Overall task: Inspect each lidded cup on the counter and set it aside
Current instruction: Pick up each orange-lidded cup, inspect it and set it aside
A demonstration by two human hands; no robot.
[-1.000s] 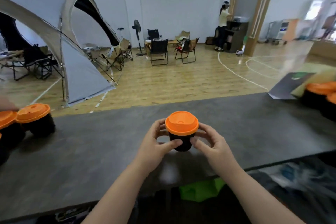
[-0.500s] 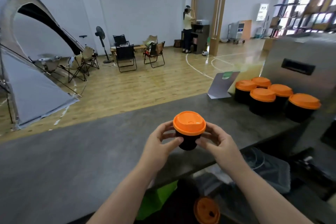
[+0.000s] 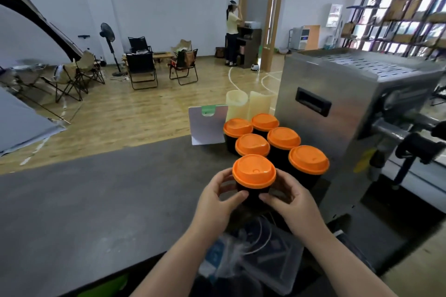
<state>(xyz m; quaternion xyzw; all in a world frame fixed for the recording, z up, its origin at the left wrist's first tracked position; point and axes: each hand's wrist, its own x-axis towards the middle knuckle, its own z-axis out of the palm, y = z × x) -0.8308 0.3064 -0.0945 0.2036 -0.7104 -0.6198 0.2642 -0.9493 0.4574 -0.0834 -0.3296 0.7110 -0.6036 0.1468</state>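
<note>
Both hands are on one cup here; the left hand (image 3: 217, 200) and the right hand (image 3: 293, 204) curl round the dark wall of the held cup (image 3: 253, 196) from either side, thumbs meeting low across its near face, fingers wrapped behind. The orange lid (image 3: 254, 171) sits above the fingers, and neither hand touches its top. The cup is centred between the two hands, just over the near part of the grey counter (image 3: 96, 212); its base is hidden by the thumbs, so whether it rests on the surface or hangs above it cannot be told.

As for handling, it looks like a light takeaway cup; whether anything is inside cannot be seen, so it is best treated as full. The wall probably gives under a hard squeeze; the lid looks like a press-on piece, smooth and a little slick, and it might pop off if the cup were lifted by it. The safest hold is the one seen now, on the body below the lid's rim, with even pressure from both sides.

Close behind it stands the cluster of lidded cups (image 3: 283, 138), five of them packed together beside the steel machine (image 3: 337, 116); the held cup is just in front of the nearest two, apart but not by much. A white card (image 3: 208, 128) stands at the cluster's left. Setting it down among them risks a knock; upright and gentle looks wise.
</note>
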